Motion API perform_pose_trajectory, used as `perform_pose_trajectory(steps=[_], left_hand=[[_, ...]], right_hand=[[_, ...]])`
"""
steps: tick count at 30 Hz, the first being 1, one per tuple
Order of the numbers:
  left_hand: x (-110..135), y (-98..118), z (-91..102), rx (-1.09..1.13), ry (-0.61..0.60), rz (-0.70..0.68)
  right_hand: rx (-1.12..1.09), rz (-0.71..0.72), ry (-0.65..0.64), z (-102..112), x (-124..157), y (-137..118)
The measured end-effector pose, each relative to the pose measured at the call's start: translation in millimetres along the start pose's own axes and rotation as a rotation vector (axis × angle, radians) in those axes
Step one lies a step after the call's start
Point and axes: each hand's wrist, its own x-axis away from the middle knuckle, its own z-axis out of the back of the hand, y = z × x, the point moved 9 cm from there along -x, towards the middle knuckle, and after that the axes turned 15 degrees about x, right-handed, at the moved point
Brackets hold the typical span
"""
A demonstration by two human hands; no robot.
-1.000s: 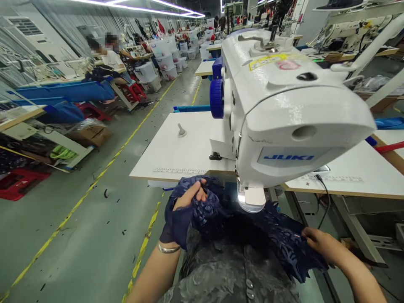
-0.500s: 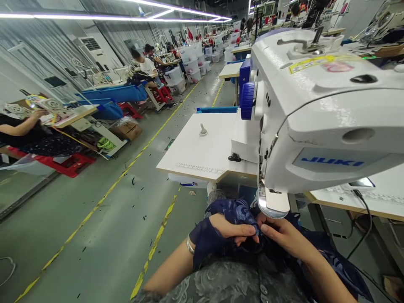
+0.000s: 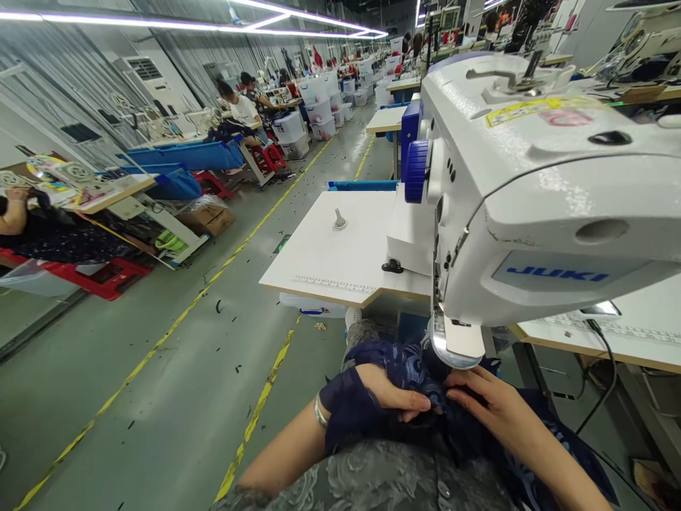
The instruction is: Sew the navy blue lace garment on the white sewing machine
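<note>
Both hands work a bundle of navy lace fabric (image 3: pixel 409 369) in the lap, just below the lamp end of the white JUKI sewing machine (image 3: pixel 532 213). Left hand (image 3: pixel 391 397) is wrapped in the fabric across the back and wrist, with a silver bangle (image 3: pixel 318 411) showing; its fingers are curled nearly closed and pinch a fold. Right hand (image 3: pixel 489 408) lies half-closed on top, fingertips pressing or pinching the same fold, touching the left fingertips. Exactly how much cloth the right has caught is hidden.

The fabric looks light, soft and limp with an open lace pattern: likely to drape, bunch and snag, not slippery, and easy to distort if tugged. Best held by pinching an edge or fold with both hands close together, as here.

The machine sits on a white sewing table (image 3: pixel 340 255) with a printed ruler at its front edge. A grey floor with yellow lines (image 3: pixel 255 419) runs left; other workers sit far off.
</note>
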Motion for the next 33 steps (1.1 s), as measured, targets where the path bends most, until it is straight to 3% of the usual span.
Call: perform_pose_trajectory(steps=[3, 6, 8, 13, 17, 20, 22, 26, 28, 31, 33], left_hand=[[5.7, -7.0, 7.1, -0.015, 0.028, 0.048], [17.2, -13.6, 26.0, 0.058, 0.276, 0.139], [25.6, -10.9, 31.0, 0.195, 0.412, 0.134], [24.4, 15.6, 23.6, 0.528, 0.445, -0.052], [16.7, 42.9, 40.3, 0.408, 0.584, -0.261], [5.1, 39.8, 49.5, 0.259, 0.687, -0.160], [-3.6, 40.0, 49.4, 0.235, 0.687, -0.146], [-18.6, 56.0, 25.1, 0.428, 0.435, -0.254], [-13.0, 65.7, 21.5, 0.343, 0.463, -0.249], [1.4, 79.1, 25.2, 0.092, 0.617, -0.192], [3.8, 81.9, 24.8, -0.003, 0.642, -0.132]], right_hand=[[0.081, -0.065, -0.051, 4.7, 9.8, 4.6], [0.158, -0.057, -0.130, 11.1, 17.1, -4.1], [0.162, -0.033, -0.109, 22.2, 16.5, -15.6], [0.135, -0.063, 0.169, 61.6, -1.6, -29.2], [0.123, -0.141, 0.360, 80.4, -18.7, -12.6], [0.063, -0.140, 0.405, 83.8, -29.0, 1.2], [-0.033, -0.091, 0.387, 82.9, -33.5, 4.7], [-0.113, -0.030, 0.244, 82.6, -39.0, 9.2], [-0.002, -0.048, 0.223, 94.9, -44.6, 18.6], [0.253, -0.110, 0.427, 140.9, -60.0, 39.6], [0.338, -0.131, 0.553, 168.1, -75.3, 50.3]])
